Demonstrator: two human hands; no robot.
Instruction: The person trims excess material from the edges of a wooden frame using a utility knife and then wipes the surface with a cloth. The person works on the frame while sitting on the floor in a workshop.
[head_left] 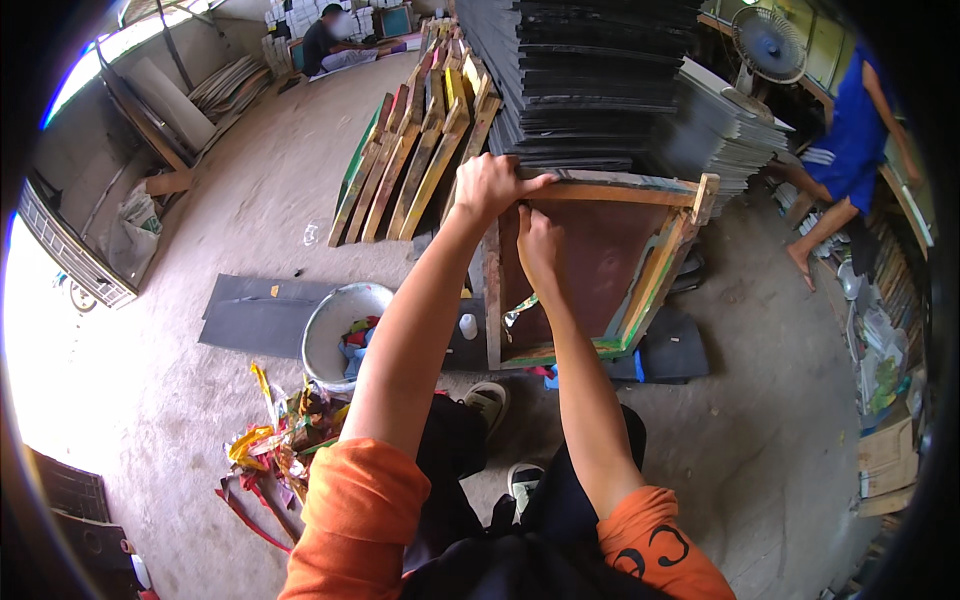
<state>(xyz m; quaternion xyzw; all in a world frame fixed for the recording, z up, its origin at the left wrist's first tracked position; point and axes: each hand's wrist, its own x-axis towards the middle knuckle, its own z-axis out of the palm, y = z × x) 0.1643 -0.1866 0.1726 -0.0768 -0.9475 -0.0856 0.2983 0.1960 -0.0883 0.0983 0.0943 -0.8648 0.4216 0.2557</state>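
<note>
A wooden screen-printing frame (650, 290) with brownish mesh and paint-stained edges stands tilted in front of me. At its upper left corner, my left hand (488, 186) is closed over the top bar, thumb along the wood. Just below that bar, my right hand (541, 243) is closed in a fist at the mesh side; what its fingers hold is hidden. A thin green and white strip (518, 310) hangs near my right wrist, and I cannot tell whether it is attached to the frame or to my hand.
A pale basin (318, 340) with coloured rags stands left, beside crumpled coloured strips (275, 440). Wooden frames (425, 150) lean in a row beyond. Tall stacks of dark sheets (590, 80) rise behind. A person in blue (850, 150) is at right; another sits (335, 45) far back.
</note>
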